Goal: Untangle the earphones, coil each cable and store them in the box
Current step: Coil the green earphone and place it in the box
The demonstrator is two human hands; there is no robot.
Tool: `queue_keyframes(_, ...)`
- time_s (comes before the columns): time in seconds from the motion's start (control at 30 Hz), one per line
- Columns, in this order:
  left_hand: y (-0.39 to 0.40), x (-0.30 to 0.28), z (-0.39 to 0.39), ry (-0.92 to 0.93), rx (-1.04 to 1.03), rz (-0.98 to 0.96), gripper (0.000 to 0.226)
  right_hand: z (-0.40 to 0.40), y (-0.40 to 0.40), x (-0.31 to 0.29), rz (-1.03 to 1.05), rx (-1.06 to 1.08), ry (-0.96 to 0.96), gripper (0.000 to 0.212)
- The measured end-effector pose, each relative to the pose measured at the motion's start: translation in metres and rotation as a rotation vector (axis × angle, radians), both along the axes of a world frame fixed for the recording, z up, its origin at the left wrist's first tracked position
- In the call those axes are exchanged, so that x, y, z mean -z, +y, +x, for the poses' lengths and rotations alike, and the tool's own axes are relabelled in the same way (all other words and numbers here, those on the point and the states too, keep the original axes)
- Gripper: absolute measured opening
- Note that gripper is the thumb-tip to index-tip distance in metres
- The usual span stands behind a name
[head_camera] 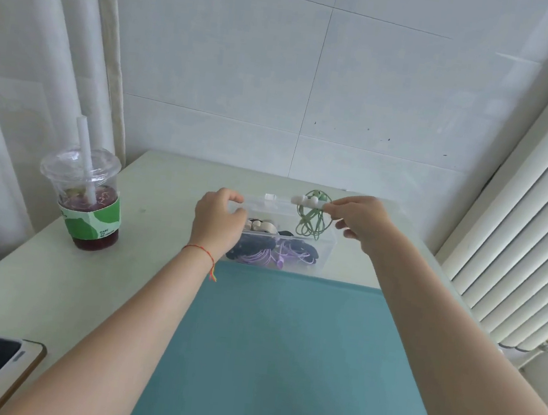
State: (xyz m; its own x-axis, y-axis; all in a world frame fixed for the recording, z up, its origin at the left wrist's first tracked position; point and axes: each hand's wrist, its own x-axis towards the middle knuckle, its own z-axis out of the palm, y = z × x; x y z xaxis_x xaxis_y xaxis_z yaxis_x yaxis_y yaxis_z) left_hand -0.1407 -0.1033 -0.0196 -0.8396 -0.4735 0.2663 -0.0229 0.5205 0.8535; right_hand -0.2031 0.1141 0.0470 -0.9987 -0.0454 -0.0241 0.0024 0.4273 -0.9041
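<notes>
Now the right hand (360,221) pinches the coiled green earphones (311,217) above the box (324,248); left hand (219,221) fingers (234,197) curl at its rim.

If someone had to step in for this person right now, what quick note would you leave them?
Right hand pinches the coiled green earphones, hanging over the clear box's right end. Left hand is at the box's left end, fingers curled; whether it grips the box is unclear. Purple earphones and dark ones already lie inside. Left: lower the green coil into the box.
</notes>
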Motion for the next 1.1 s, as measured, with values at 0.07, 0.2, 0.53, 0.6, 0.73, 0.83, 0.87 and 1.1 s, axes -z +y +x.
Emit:
queue_keyframes(0.07,0.0,0.009,-0.003,-0.102,0.046,0.019,0.036,-0.011,-0.009,0.004,0.07,0.014,-0.015,0.014)
queue_keyframes(0.2,0.001,0.019,-0.005,-0.148,0.092,0.052,0.041,-0.027,-0.025,0.004,0.479,-0.096,-0.144,0.027)
queue_keyframes(0.53,-0.003,0.017,-0.006,-0.143,0.113,0.081,0.061,-0.033,-0.048,0.021,1.206,-0.164,0.036,0.047)
queue_keyframes(0.6,-0.004,0.016,-0.005,-0.129,0.12,0.116,0.064,-0.031,-0.044,0.02,1.202,-0.142,0.088,0.049)
queue_keyframes(0.73,-0.007,0.009,-0.011,-0.13,0.077,0.314,0.047,-0.038,-0.028,0.007,0.925,-0.125,0.107,0.032)
queue_keyframes(0.83,-0.01,0.002,-0.03,-0.154,0.051,0.535,0.016,-0.044,-0.011,0.012,0.526,0.021,-0.036,0.032)
queue_keyframes(0.87,-0.01,0.001,-0.035,-0.168,0.042,0.602,0.017,-0.045,-0.008,0.017,0.37,0.034,-0.128,0.034)
queue_keyframes(1.1,-0.016,0.009,-0.063,-0.194,0.114,0.828,0.025,-0.064,-0.011,0.053,-0.151,-0.054,-0.363,0.044)
